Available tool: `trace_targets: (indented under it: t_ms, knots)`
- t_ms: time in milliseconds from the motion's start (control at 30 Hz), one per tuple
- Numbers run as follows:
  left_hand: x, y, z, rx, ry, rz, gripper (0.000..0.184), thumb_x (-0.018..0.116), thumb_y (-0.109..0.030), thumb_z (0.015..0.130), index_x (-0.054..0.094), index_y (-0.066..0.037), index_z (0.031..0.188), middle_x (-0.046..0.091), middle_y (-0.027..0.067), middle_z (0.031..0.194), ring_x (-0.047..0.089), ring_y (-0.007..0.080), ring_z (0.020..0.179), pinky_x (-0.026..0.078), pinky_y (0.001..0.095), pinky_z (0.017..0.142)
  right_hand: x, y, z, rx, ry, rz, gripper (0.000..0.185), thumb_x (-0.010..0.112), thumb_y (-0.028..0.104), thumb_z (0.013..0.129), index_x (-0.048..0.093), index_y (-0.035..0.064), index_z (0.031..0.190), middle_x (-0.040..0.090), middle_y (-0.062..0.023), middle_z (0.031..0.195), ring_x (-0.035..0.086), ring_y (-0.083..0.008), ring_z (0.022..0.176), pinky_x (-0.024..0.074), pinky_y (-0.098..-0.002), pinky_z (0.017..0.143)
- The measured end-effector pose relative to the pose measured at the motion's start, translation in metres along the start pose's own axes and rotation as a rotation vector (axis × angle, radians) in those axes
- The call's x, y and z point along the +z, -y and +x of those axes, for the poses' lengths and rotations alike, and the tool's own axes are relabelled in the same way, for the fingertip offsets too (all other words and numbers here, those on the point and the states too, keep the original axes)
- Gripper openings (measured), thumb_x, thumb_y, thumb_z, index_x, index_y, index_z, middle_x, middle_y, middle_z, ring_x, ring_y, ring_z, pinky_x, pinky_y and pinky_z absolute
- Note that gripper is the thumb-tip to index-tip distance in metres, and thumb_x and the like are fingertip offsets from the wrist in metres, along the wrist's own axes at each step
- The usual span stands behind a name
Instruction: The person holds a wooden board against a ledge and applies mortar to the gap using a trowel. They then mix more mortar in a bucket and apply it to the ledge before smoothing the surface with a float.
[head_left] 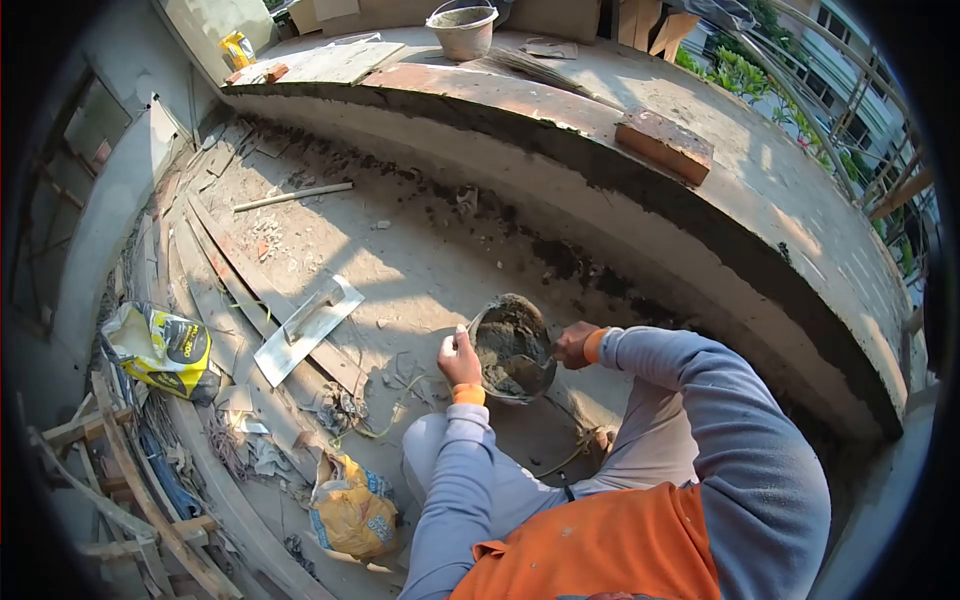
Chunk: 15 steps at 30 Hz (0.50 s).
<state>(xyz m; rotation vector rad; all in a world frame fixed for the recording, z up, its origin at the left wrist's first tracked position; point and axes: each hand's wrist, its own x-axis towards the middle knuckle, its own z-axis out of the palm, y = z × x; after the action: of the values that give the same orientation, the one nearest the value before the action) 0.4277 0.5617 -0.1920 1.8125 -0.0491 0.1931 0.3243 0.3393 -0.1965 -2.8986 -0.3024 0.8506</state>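
Note:
A dark bucket (545, 378) of grey wet mortar (508, 335) stands on the floor in front of my bent legs. My left hand (460, 358) is closed on the left side of its rim, thumb pointing up. On the opposite side my right hand (576, 345) is wrapped round the handle of a trowel. The trowel's blade (524, 370) lies in the mortar, partly covered by it. A flat steel plastering float (308, 330) rests on boards and floor to the left, out of reach of both hands' grip.
A curved ledge (480, 125) runs across behind the bucket, bearing a brick (663, 145), a broom (545, 75) and a second bucket (464, 35). Planks (215, 300), a yellow-black bag (160, 350) and a crumpled yellow sack (352, 505) lie on the left. A stick (293, 197) lies farther back.

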Motion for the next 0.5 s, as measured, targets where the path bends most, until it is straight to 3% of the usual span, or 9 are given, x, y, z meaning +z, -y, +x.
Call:
trace_targets:
  t_ms: [33, 233, 300, 333, 367, 467, 500]
  knots:
    - [0.000, 0.001, 0.003, -0.013, -0.012, -0.019, 0.042, 0.057, -0.032, 0.090, 0.056, 0.005, 0.070, 0.051, 0.0099, 0.056, 0.043, 0.0187, 0.053, 0.039, 0.0358, 0.054, 0.004, -0.002, -0.001, 0.083, -0.017, 0.114, 0.022, 0.059, 0.024, 0.073, 0.067, 0.0073, 0.084, 0.067, -0.0158, 0.084, 0.064, -0.0345, 0.081, 0.0514, -0.0423, 0.071]
    - [-0.004, 0.018, 0.016, -0.175, -0.145, -0.055, 0.047, 0.054, -0.034, 0.092, 0.054, 0.007, 0.069, 0.050, 0.0151, 0.055, 0.041, 0.0215, 0.051, 0.037, 0.0388, 0.052, 0.014, -0.015, -0.008, 0.037, -0.150, 0.313, 0.029, 0.063, 0.028, 0.068, 0.066, 0.0080, 0.089, 0.065, -0.0182, 0.080, 0.062, -0.0377, 0.075, 0.0498, -0.0446, 0.067]
    - [-0.004, 0.014, 0.017, -0.208, -0.265, -0.111, 0.050, 0.052, -0.038, 0.094, 0.059, 0.008, 0.076, 0.053, 0.0145, 0.058, 0.042, 0.0222, 0.054, 0.038, 0.0385, 0.053, 0.009, -0.019, -0.010, 0.033, -0.230, 0.427, 0.026, 0.061, 0.029, 0.068, 0.062, 0.0064, 0.081, 0.063, -0.0193, 0.076, 0.060, -0.0400, 0.074, 0.0470, -0.0445, 0.064]
    - [-0.002, 0.018, 0.018, -0.205, -0.315, -0.129, 0.051, 0.051, -0.039, 0.094, 0.059, 0.009, 0.077, 0.054, 0.0155, 0.059, 0.044, 0.0227, 0.055, 0.039, 0.0385, 0.055, 0.003, -0.019, -0.012, 0.034, -0.238, 0.463, 0.026, 0.062, 0.026, 0.067, 0.060, 0.0038, 0.081, 0.061, -0.0180, 0.070, 0.057, -0.0357, 0.064, 0.0449, -0.0420, 0.060]
    - [-0.001, 0.019, 0.018, -0.192, -0.359, -0.149, 0.053, 0.051, -0.040, 0.094, 0.060, 0.009, 0.078, 0.055, 0.0164, 0.061, 0.045, 0.0232, 0.056, 0.040, 0.0386, 0.056, -0.004, -0.019, -0.016, 0.021, -0.222, 0.463, 0.026, 0.062, 0.026, 0.067, 0.060, 0.0038, 0.081, 0.061, -0.0180, 0.070, 0.057, -0.0357, 0.064, 0.0449, -0.0420, 0.060]
    - [-0.004, 0.020, 0.019, -0.239, -0.310, -0.108, 0.054, 0.050, -0.041, 0.095, 0.060, 0.010, 0.079, 0.056, 0.0181, 0.063, 0.047, 0.0239, 0.058, 0.040, 0.0390, 0.058, -0.023, -0.019, -0.028, 0.027, -0.222, 0.693, 0.022, 0.063, 0.017, 0.066, 0.055, -0.0001, 0.078, 0.049, -0.0098, 0.059, 0.045, -0.0181, 0.057, 0.0418, -0.0355, 0.056]
    - [-0.003, 0.021, 0.021, -0.232, -0.305, -0.114, 0.054, 0.050, -0.041, 0.095, 0.060, 0.010, 0.079, 0.056, 0.0181, 0.063, 0.047, 0.0239, 0.058, 0.040, 0.0390, 0.058, -0.027, -0.019, -0.032, 0.031, -0.233, 0.692, 0.022, 0.063, 0.017, 0.066, 0.055, -0.0001, 0.078, 0.049, -0.0098, 0.059, 0.045, -0.0181, 0.057, 0.0418, -0.0355, 0.056]
